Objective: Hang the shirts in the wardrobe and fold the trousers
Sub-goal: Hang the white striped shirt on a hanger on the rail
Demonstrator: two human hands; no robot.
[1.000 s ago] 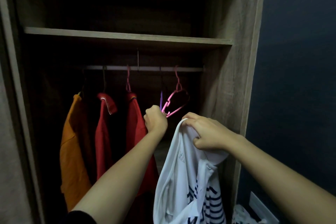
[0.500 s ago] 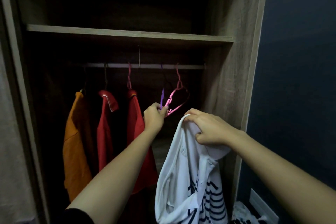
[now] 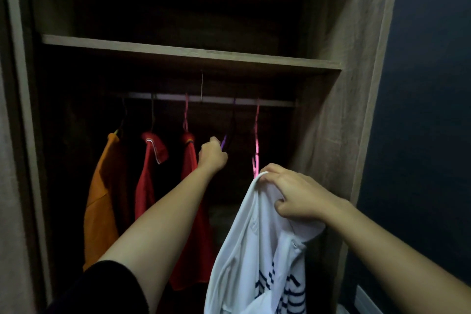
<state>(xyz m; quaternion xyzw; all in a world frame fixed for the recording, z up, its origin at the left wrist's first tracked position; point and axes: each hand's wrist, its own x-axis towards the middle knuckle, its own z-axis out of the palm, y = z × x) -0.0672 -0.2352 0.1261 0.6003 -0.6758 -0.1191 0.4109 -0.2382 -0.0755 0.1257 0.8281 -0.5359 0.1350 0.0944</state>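
So far, only partly done. Already up on the rail (image 3: 216, 100) of the wardrobe (image 3: 344, 109): an orange shirt (image 3: 102, 199), a red shirt (image 3: 147, 176) beside it, and a second red shirt (image 3: 193, 186), each on its own hanger. Left to hang — the white shirt (image 3: 254, 245) with navy stripes, gripped at the bunched collar by the right hand (image 3: 293, 196), held low before the wardrobe's right side and not yet on any hanger. Left hand (image 3: 212, 155) stretched into the wardrobe, clenched round the lower part of a purple hanger (image 3: 224, 141) hooked over the rail between the second red shirt and a bare pink hanger (image 3: 256, 135). Probably next — lifting the purple hanger off and working it into the white shirt. No trousers in view, so no judging the folding; presumably all of it yet to do.
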